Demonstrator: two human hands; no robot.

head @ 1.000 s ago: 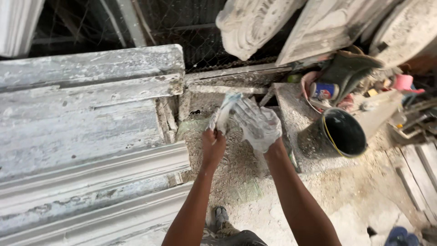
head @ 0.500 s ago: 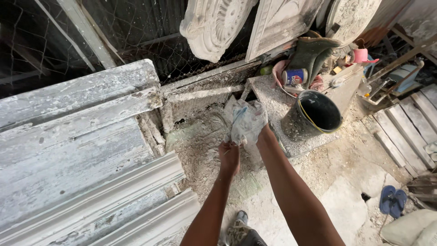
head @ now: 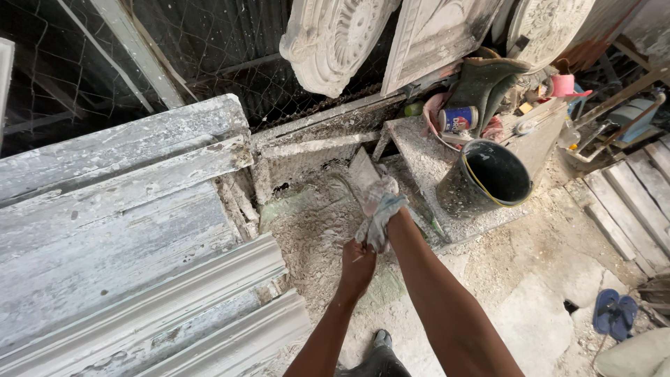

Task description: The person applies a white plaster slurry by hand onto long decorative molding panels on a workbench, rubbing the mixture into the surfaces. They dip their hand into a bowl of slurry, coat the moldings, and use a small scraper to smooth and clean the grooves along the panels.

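My right hand (head: 381, 198) is inside a dirty white work glove (head: 377, 213) with a blue cuff, its fingers bunched and pointing away from me. Just below it, my left hand (head: 357, 264) is bare and pinches the glove's cuff at my right wrist. Both hands hover over a floor covered in plaster crumbs (head: 314, 230). A flat grey piece (head: 363, 169) lies just beyond the gloved fingertips; I cannot tell whether the glove touches it.
A black bucket (head: 488, 183) stands on a plaster-dusted slab (head: 419, 150) to the right, with a blue-and-white can (head: 457, 119), a green boot (head: 488, 80) and a pink cup (head: 562, 85) behind. Long white moulded cornices (head: 139, 230) fill the left. Carved plaster ornaments (head: 335, 38) lean on wire mesh. Blue sandals (head: 614, 312) lie at the right.
My view has swung left and downward. The gloved right hand went from spread fingers to bunched, and my left hand dropped from beside it to the glove's cuff.
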